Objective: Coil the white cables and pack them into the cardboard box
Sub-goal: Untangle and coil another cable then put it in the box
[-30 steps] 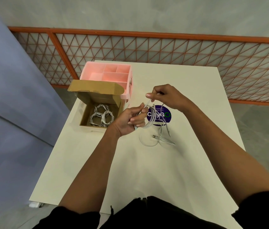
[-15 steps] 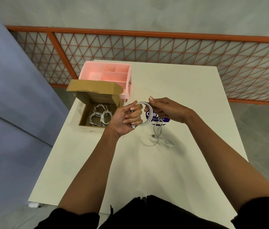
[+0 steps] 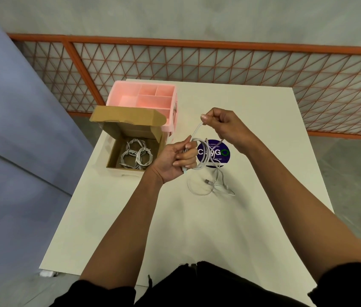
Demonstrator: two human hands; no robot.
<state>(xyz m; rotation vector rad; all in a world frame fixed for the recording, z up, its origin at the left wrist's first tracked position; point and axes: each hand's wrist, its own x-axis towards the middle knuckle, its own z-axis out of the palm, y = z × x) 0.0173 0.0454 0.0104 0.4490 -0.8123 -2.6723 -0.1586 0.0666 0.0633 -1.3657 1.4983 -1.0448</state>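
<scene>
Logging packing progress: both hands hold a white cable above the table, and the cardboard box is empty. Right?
No: the head view shows coiled cables in the cardboard box. The left hand and right hand do hold a white cable above the table.

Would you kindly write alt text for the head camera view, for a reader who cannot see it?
A person's left hand grips a partly coiled white cable while the right hand pinches a strand of it higher up, over a white table where its loose end lies. An open cardboard box to the left holds coiled cables.
</scene>
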